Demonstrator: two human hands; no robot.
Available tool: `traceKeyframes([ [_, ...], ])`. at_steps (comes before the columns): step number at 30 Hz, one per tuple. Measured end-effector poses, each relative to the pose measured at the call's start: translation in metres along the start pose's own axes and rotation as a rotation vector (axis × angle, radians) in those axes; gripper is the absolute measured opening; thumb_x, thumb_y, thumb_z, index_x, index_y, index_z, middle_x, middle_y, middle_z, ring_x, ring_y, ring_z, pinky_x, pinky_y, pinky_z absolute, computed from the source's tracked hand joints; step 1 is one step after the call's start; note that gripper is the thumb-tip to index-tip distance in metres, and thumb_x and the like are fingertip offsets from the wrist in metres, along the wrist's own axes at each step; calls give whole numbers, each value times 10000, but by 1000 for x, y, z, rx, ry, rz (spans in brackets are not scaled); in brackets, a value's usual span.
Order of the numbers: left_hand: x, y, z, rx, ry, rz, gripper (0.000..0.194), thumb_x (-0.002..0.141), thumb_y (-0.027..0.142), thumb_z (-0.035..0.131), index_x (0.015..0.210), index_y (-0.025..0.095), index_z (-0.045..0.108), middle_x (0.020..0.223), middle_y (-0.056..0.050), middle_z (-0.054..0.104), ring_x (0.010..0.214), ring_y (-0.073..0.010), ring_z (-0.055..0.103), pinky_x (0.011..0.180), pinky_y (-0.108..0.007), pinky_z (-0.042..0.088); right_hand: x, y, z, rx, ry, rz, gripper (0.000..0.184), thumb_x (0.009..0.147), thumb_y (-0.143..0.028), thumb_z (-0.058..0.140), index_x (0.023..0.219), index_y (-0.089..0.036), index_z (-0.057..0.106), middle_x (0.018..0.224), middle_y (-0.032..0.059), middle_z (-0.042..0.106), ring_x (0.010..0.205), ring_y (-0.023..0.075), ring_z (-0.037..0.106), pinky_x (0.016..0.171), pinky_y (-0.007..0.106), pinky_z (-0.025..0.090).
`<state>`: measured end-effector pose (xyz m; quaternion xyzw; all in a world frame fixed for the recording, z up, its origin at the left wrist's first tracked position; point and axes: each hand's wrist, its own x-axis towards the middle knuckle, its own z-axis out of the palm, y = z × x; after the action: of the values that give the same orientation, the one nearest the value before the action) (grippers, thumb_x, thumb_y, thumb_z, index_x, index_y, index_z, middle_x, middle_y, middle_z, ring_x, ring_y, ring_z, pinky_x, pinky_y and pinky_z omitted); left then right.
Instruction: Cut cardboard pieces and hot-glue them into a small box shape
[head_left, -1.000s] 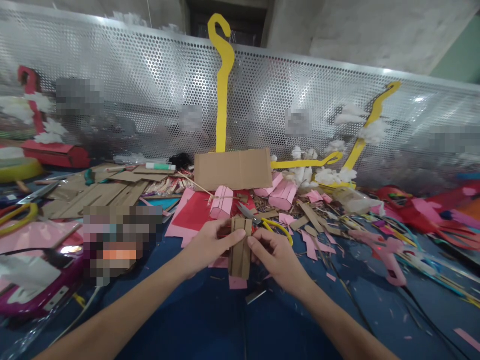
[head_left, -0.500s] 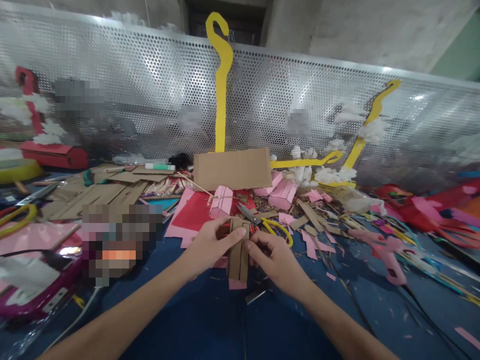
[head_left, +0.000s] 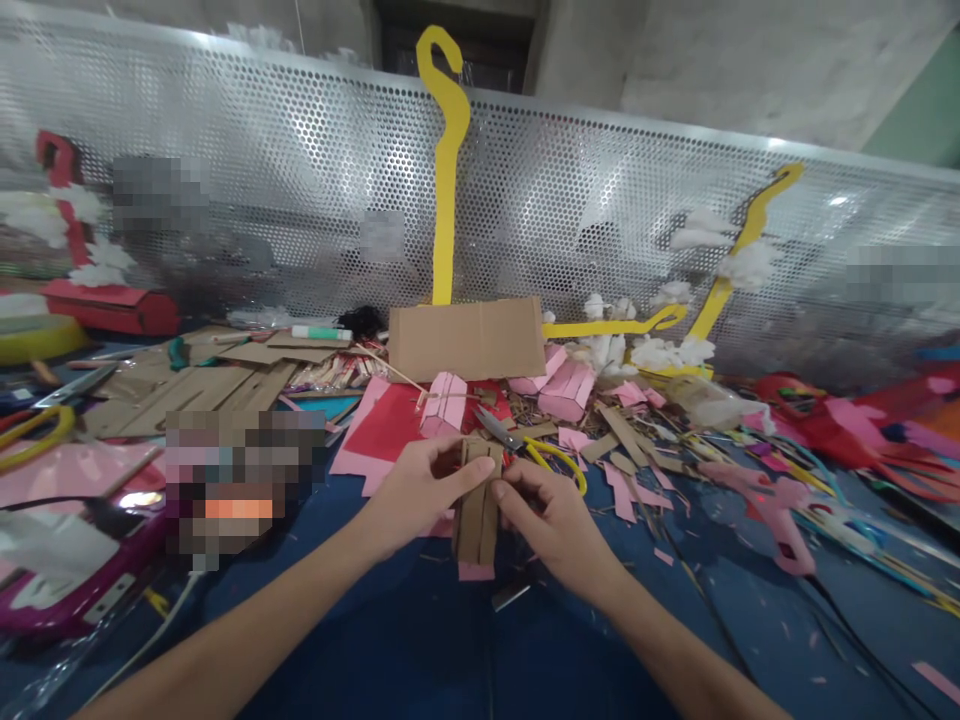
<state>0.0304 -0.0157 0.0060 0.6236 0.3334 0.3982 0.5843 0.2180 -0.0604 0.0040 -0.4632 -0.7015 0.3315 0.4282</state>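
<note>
A narrow folded cardboard piece (head_left: 477, 535) with dark lengthwise lines stands between my hands, over a strip of pink paper. My left hand (head_left: 424, 490) grips its upper left side, with the thumb across the front face near the top. Along the upper right edge, my right hand (head_left: 551, 515) pinches the same piece between thumb and curled fingers; part of those fingertips is hidden. Just behind the hands lie yellow-handled scissors (head_left: 555, 462), blades pointing away to the left. A small metal blade-like piece (head_left: 514, 590) lies in front of my right hand.
A cardboard box (head_left: 466, 342) with an upright yellow paper hook (head_left: 445, 190) stands at the back. Folded pink paper shapes (head_left: 566, 388) and cardboard scraps surround it. On the right is a pink glue gun (head_left: 765, 500) with a cable; cardboard sheets (head_left: 187, 395) lie left. A perforated metal panel (head_left: 525, 180) closes the back.
</note>
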Motion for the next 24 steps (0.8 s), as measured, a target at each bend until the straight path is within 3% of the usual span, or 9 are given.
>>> traceKeyframes([
  [12,1,-3,1,-3,26,6,386,878,446,714,1120,146,721,1069,-112,765,989,-275,708,845,-391,579,1,4,-1,37,-11,-5,255,975,-320,557,744,-213,543,642,-33,555,602,134,509,591,257,397],
  [24,2,7,3,-37,41,81,381,864,398,727,1160,160,695,1139,-113,763,1069,-273,708,947,-403,556,0,3,1,-1,3,-5,201,955,-319,571,786,-210,577,693,-22,540,643,141,481,620,265,402],
])
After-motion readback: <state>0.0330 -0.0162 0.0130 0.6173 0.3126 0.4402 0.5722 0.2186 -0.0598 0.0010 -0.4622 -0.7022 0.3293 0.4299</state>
